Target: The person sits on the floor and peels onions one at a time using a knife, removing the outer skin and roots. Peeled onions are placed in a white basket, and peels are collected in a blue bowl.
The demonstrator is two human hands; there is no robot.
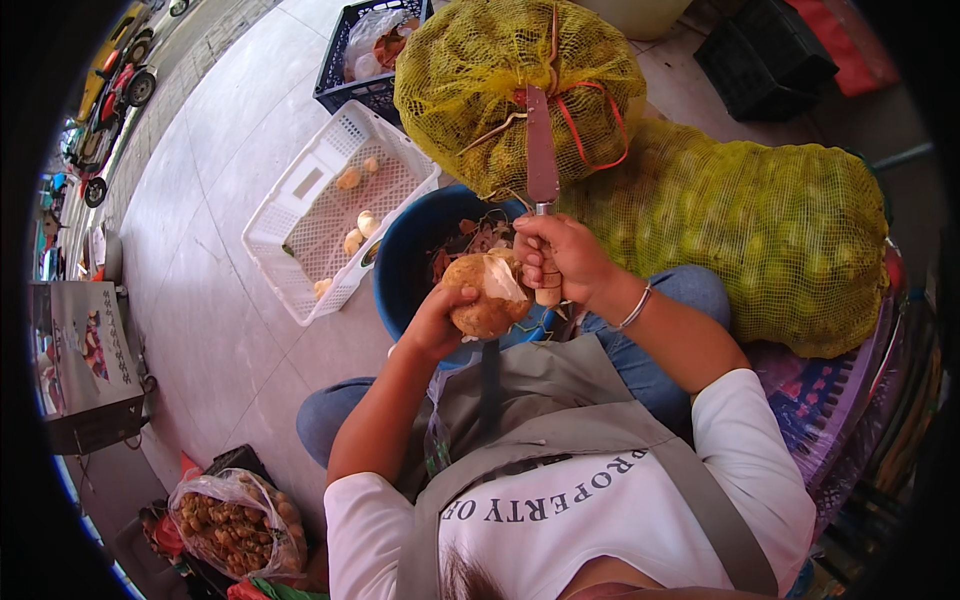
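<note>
My left hand (444,319) grips a large brown root vegetable, perhaps a jicama (480,307), from its left side; a pale peeled patch shows on its upper right. Closed round a wooden handle, my right hand (559,251) holds a knife (541,142) upright at the root's right edge, its broad, reddish-stained blade pointing away from me. Below both hands a blue plastic tub (394,300) holds peelings and stringy scraps. To the tub's left is a white plastic crate (274,251) with several pale peeled pieces in it. Whether the knife touches the root is hidden by my fingers.
Yellow-green mesh sacks (517,45) (742,232) full of roundish produce stand ahead and at the right. A dark crate (330,94) with plastic bags is behind the white one. At lower left lies a clear bag of small brown produce (236,525); a metal cart (97,360) stands far left.
</note>
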